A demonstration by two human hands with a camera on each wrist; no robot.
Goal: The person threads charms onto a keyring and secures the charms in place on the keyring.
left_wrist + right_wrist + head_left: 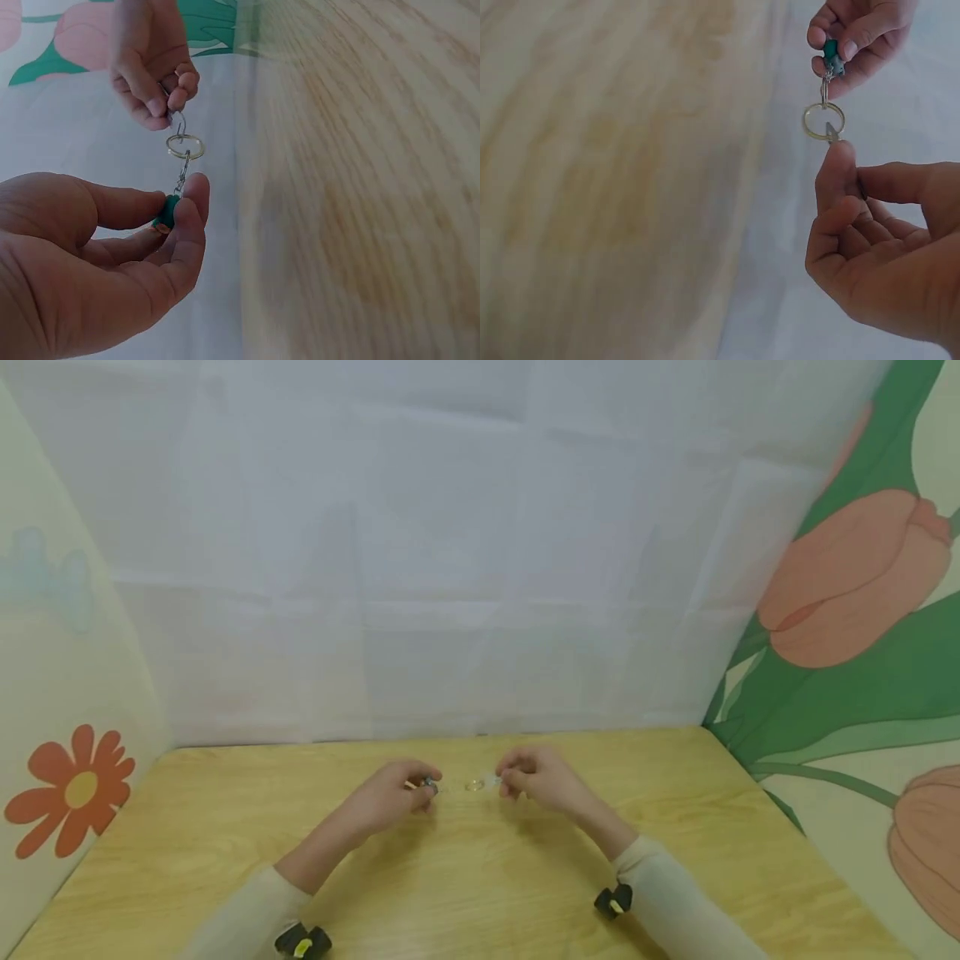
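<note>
My left hand pinches a small green charm between thumb and fingertips. From the charm a short silver chain runs to a gold-coloured key ring, which spans the gap between the two hands. On the other side my right hand holds a thin silver metal hook between thumb and forefinger. Its narrow tip overlaps the key ring in the right wrist view, while the rest is hidden by the fingers. Both hands are above the wooden table, close together near its far side.
The pale wooden table spreads below the hands. A white cloth hangs behind its far edge. Side panels carry a red flower on the left and pink tulips on the right. Dark wrist devices sit at the sleeves.
</note>
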